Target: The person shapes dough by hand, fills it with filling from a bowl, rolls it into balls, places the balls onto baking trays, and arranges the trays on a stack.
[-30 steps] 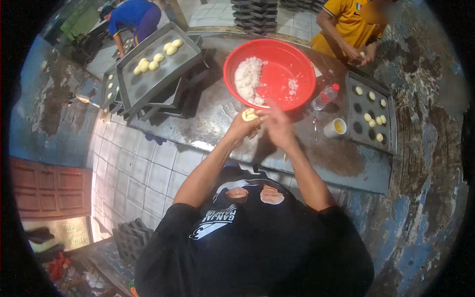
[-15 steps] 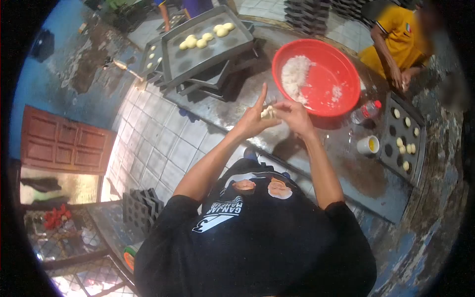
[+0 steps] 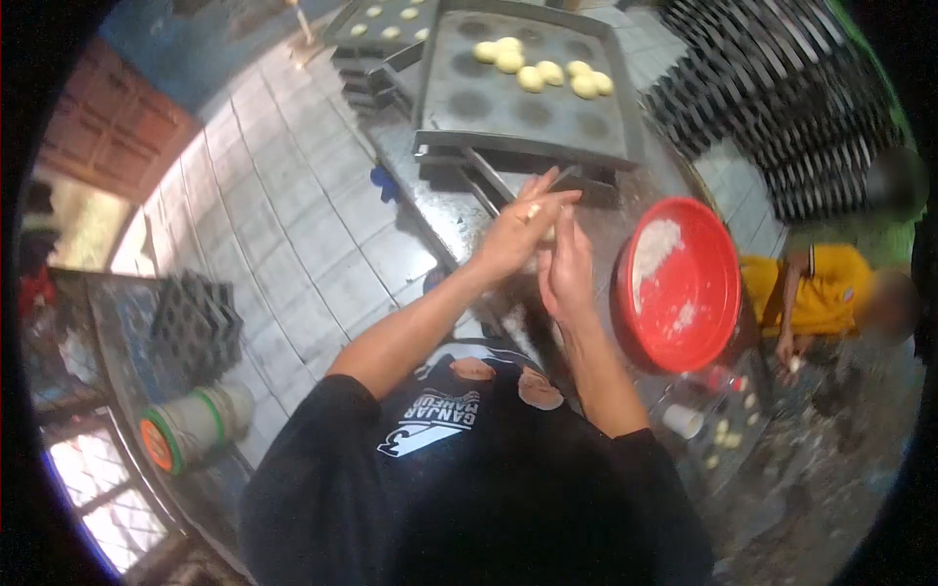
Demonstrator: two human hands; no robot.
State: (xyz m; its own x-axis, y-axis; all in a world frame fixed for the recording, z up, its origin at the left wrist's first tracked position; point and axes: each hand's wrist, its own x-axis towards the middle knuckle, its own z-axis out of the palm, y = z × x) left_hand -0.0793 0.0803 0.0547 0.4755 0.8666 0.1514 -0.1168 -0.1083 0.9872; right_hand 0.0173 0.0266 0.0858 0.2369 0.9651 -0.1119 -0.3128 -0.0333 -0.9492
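My left hand (image 3: 518, 230) and my right hand (image 3: 567, 266) are pressed together around a small piece of pale dough (image 3: 549, 234), mostly hidden between the palms. Both are just in front of a stack of dark baking trays. On the top tray (image 3: 489, 109) lie several round yellow dough balls (image 3: 531, 79) over dark round hollows. To the right of my hands stands a red basin (image 3: 725, 283) with a white crumbly filling (image 3: 657, 246) along its left side.
A white cup (image 3: 682, 421) and a clear bottle with a red cap (image 3: 718, 378) stand below the basin, near more dough balls (image 3: 723, 435). A person in yellow (image 3: 831, 290) is at the right. Stacked trays (image 3: 782, 107) rise behind; a lidded container (image 3: 198, 427) is lower left.
The view has swung so that the basin and the person in yellow appear farther right and lower. My hands have moved towards the tray stack and closed together around the dough.
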